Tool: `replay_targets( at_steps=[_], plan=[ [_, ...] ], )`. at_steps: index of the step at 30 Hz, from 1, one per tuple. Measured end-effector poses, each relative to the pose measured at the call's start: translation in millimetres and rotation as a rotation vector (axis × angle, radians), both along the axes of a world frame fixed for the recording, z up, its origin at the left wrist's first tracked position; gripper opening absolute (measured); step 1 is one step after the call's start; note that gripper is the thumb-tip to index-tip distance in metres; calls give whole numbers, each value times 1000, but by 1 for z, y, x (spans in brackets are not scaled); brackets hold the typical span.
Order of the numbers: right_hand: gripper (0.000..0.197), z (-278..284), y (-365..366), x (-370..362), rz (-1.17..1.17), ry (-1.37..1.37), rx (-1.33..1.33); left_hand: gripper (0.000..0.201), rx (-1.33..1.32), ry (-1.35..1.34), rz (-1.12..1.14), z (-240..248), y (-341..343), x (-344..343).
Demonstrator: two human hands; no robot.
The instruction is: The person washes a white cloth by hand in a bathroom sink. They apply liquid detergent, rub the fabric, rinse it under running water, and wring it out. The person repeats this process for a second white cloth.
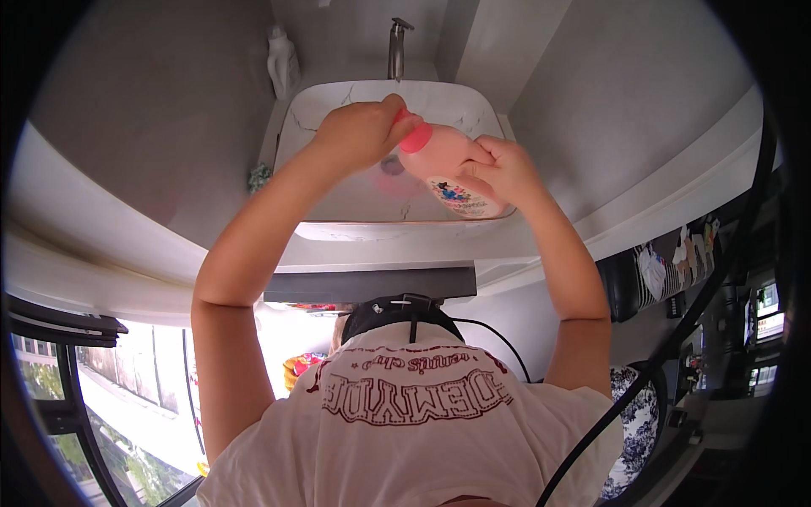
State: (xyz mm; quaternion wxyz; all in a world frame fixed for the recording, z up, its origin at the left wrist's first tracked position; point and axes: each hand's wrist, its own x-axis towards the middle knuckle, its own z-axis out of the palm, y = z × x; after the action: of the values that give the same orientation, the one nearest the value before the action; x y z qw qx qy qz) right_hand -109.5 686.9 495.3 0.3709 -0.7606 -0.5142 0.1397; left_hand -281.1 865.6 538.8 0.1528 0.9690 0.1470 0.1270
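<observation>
A person, seen from above, leans over a white rectangular sink with grey marble-like veins (321, 205) in the upper middle of the frame. Over its basin, just right of the frame's centre line, a pale pink plastic bottle with a printed label (448, 160) is tilted, its top toward the upper left and its base toward the lower right. The bare left hand (359, 131) grasps the bright pink-red cap (416, 138); whether the cap is loose, I cannot tell. The bare right hand (507, 171) grips the upper right side of the bottle, fingers curled around it. Below the bottle's top, near the round metal drain (393, 164), lies a pinkish patch; liquid or reflection is unclear. A slim brushed-metal faucet (397, 49) stands at top centre. At upper left, a white plastic bottle (282, 63) stands beside the sink. A white T-shirt with dark red lettering (414, 456) fills the lower middle.
</observation>
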Motion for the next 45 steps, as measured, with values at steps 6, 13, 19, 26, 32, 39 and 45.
replay_targets(
  at_steps=[6,13,19,26,32,39,45],
  plan=[
    [21,7,-4,2,28,-20,-20,32,151,-251,-374,-15,19,-11],
    [18,-13,-12,46,-182,239,428,57,-247,-827,-85,-14,90,-35],
    [20,-21,-50,91,-532,201,548,33,-339,-567,426,-91,161,-151],
    [32,-80,-77,135,-726,-89,361,54,-446,-68,709,-222,160,-196],
    [35,-137,-67,134,-819,8,335,71,13,12,656,-287,175,-176],
    [38,-177,-63,128,-838,37,435,49,-99,205,781,-278,203,-124],
    [25,-198,-65,118,-735,352,584,45,-161,-3,685,-300,241,-102]
  ],
)
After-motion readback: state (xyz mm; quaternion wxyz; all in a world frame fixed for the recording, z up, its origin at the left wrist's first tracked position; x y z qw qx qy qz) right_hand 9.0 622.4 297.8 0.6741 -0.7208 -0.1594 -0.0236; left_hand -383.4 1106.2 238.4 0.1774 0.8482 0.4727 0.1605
